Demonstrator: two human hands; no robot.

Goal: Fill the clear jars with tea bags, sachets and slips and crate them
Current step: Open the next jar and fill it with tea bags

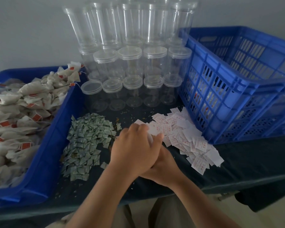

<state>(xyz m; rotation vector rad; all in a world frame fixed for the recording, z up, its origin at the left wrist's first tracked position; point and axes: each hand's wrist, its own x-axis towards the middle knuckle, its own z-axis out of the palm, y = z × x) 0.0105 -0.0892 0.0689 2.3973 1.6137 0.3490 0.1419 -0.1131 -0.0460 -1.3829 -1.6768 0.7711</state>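
My left hand (135, 145) lies over my right hand (164, 165), fingers bent, something pale between them. It is too blurred to tell what either grips. Paper slips (184, 137) lie just right of them, sachets (87, 139) left, clear jars (133, 89) beyond — I'd pinch one slip, not several.

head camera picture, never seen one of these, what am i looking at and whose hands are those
It is one picture, from a camera worn on a person's head, looking down at their own bare hands; no machine. The left hand lies over the right hand, with something pale between them that I cannot make out. On the dark table: a blue tray of tea bags, a heap of green sachets, white slips printed red, stacked clear jars with lids, and a blue crate at right.
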